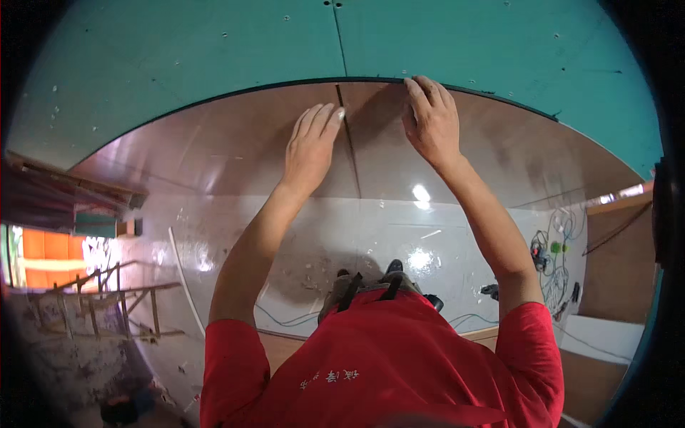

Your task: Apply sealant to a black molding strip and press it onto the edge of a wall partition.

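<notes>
A smooth brown panel [257, 135] curves across in front of me, with a dark vertical seam [349, 143] near its middle. Above it lies a teal board [271, 50] dotted with screw heads, and a thin black strip [235, 93] follows the line where the two meet. My left hand [310, 146] is stretched out against the brown panel just left of the seam, fingers straight and holding nothing. Right of the seam, my right hand [434, 121] has its bent fingers and thumb closed at the black strip; the fingertips partly cover what they grip.
Tangled cables [560, 242] lie on the pale, shiny floor [314, 235] to the right. A long white strip [185, 278] rests at the left, with a wooden frame [107, 299] beyond it. Brown boards [617, 264] stand at the right edge.
</notes>
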A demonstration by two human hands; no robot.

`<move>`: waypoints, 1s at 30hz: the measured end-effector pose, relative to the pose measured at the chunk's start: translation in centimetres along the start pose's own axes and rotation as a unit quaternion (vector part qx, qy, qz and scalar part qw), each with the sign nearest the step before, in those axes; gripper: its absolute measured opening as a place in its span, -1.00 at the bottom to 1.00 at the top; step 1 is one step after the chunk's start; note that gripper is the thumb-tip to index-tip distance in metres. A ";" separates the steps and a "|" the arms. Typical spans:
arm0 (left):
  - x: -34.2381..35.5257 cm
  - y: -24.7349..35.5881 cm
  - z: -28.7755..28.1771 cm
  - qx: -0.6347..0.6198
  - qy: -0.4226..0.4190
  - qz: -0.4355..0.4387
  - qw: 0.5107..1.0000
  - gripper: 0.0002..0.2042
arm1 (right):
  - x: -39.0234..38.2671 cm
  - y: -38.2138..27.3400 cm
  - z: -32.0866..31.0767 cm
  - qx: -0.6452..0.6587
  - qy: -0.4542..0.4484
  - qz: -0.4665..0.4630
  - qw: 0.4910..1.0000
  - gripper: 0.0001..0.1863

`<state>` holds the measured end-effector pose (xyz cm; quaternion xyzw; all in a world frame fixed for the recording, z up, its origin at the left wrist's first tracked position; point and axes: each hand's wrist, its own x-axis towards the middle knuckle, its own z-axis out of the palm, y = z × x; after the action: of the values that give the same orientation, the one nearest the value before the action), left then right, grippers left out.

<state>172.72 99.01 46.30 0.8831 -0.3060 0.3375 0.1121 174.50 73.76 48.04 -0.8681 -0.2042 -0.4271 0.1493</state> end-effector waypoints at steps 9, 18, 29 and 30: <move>-14.5 -12.3 -9.2 0.155 -0.057 -0.147 0.975 -0.72 | -0.9 -11.8 6.8 0.201 -0.088 -0.051 0.974 -0.44; -14.7 -31.9 -13.8 0.148 0.093 -0.149 0.973 -0.73 | 11.3 -30.1 18.4 0.207 -0.027 -0.137 0.968 -0.39; -12.9 -39.9 -8.7 0.043 0.128 -0.019 0.991 -0.72 | 14.0 -37.3 27.8 0.028 -0.055 -0.074 0.995 -0.44; -13.2 -40.4 -8.9 0.045 0.148 -0.010 0.988 -0.71 | 13.9 -37.6 28.5 0.008 -0.045 -0.087 0.995 -0.44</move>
<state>185.23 140.59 44.52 0.8304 -0.2618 0.4771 0.1195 183.42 122.05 45.54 -0.8639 -0.2892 -0.3977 0.1091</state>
